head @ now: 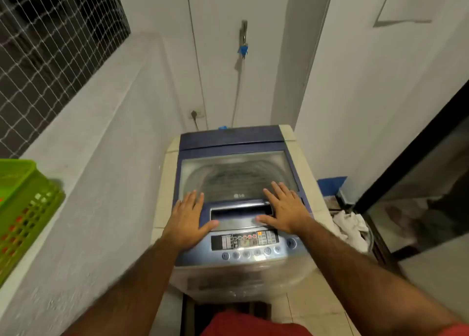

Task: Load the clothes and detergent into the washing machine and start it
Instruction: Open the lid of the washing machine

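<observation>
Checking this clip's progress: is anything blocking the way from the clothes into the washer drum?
Yes. The lid is closed over the drum, with the left hand and right hand resting flat on it. The white clothes sit beside the washer.

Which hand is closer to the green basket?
The left hand. It lies flat on the washing machine lid, on the side toward the green basket on the ledge. The right hand lies flat on the lid's far side, farther away.
</observation>
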A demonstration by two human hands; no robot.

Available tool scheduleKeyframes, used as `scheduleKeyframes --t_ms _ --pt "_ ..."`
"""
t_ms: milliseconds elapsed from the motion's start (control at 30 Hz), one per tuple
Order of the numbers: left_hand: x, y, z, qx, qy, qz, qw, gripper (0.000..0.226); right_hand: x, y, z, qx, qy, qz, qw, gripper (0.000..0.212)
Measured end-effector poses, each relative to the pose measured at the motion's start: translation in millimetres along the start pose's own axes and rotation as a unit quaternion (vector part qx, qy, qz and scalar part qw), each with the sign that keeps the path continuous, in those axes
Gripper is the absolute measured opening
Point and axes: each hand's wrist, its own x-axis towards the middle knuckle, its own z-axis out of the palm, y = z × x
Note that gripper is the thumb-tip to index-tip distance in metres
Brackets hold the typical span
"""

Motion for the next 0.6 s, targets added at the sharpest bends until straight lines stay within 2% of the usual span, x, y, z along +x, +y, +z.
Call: scheduleKeyframes --t_ms 33,200,400,467,533,600 --pt "-5 -1 7 -0.003 -0.019 0.0 1.0 0.111 -5 0 6 0.005 -0.018 -0.002 1.0 0.114" --pt "-25 -6 44 0.008 -0.012 -0.003 1.0 0.118 -21 3 30 -0.013 -0.015 -0.006 1.0 0.109" --pt "-35 0 48 -0.015 0.005 -0.003 1.0 0.11 -23 -6 38 0.008 0.017 -0.023 1.0 0.1" --pt "-35 3 47 -0.018 0.014 0.008 1.0 0.109 -20 -11 42 0.013 0.061 -0.051 0.997 0.086" --pt "-35 9 43 -0.028 0.02 0.019 0.999 0.107 -18 -17 44 0.013 0.117 -0.071 0.99 0.062" --pt "-33 12 41 -0.029 0.026 0.026 0.999 0.106 -15 -23 43 0.008 0.135 -0.078 0.988 0.045"
